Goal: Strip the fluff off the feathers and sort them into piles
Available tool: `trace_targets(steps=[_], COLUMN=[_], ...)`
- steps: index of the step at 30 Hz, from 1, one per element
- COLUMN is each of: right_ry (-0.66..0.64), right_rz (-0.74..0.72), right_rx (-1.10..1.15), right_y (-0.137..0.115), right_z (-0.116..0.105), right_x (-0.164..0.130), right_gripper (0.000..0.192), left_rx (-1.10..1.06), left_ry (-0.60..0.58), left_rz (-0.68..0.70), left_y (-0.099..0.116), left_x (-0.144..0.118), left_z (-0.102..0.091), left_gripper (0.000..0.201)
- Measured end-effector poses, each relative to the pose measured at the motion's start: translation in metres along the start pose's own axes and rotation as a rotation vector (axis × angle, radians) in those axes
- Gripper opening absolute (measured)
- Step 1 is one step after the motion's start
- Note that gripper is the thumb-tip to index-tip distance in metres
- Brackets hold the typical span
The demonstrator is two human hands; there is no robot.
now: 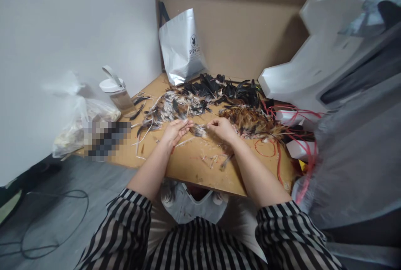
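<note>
My left hand (178, 132) is closed in a pinch over the tabletop, palm partly turned up, and a feather (180, 110) rises from its fingertips. Just to the right, my right hand (222, 129) is also pinched, knuckles up; whatever lies between its fingertips is too small to make out. A small tuft of grey and white feathers (199, 130) shows between the two hands. Mottled white-brown feathers (166, 107) lie behind my left hand, black feathers (209, 86) farther back, and a heap of brown feathers (250, 120) beside my right hand.
A silver bag (180, 46) leans at the back of the brown table (188, 165). To the left stand a lidded bottle (120, 98) and a filled clear plastic bag (94, 115). Red strings (278, 157) trail along the right, near white foam pieces (326, 40).
</note>
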State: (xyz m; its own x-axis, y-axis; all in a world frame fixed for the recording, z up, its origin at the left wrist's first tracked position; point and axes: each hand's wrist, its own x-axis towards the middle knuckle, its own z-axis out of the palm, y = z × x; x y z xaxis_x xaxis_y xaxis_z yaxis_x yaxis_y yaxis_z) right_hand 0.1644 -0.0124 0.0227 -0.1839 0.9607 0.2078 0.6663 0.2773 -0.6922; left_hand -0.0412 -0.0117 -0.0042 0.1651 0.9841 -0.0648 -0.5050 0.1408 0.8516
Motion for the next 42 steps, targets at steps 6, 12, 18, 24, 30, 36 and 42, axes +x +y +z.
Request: trace_targets(steps=[6, 12, 18, 24, 30, 36, 42], right_ry=[-0.066, -0.065, -0.200, -0.180, -0.104, -0.090, -0.058], right_rz=[-0.058, -0.101, -0.147, -0.015, 0.080, 0.159, 0.151], right_rx=[-0.274, -0.424, -0.588, -0.633, 0.033, 0.744, 0.914], right_y=[-0.003, -0.001, -0.017, -0.016, 0.006, -0.008, -0.024], right_z=[-0.006, 0.003, 0.015, 0.021, 0.015, 0.022, 0.039], right_x=[0.013, 0.033, 0.043, 0.046, 0.036, 0.024, 0.021], right_gripper=[0.016, 0.017, 0.015, 0.015, 0.015, 0.023, 0.026], left_rx=[-0.031, -0.027, -0.025, -0.017, 0.002, 0.033, 0.044], left_ry=[0.035, 0.039, 0.035, 0.041, 0.032, -0.012, -0.045], left_rz=[0.017, 0.014, 0.019, 0.017, -0.003, -0.043, -0.052], left_y=[0.002, 0.001, 0.000, 0.000, -0.003, -0.006, -0.007], left_x=[0.001, 0.002, 0.004, 0.003, 0.003, 0.002, -0.001], left_z=[-0.001, -0.003, -0.004, -0.004, -0.002, 0.002, 0.006], left_gripper=[0.011, 0.009, 0.008, 0.008, 0.010, 0.014, 0.016])
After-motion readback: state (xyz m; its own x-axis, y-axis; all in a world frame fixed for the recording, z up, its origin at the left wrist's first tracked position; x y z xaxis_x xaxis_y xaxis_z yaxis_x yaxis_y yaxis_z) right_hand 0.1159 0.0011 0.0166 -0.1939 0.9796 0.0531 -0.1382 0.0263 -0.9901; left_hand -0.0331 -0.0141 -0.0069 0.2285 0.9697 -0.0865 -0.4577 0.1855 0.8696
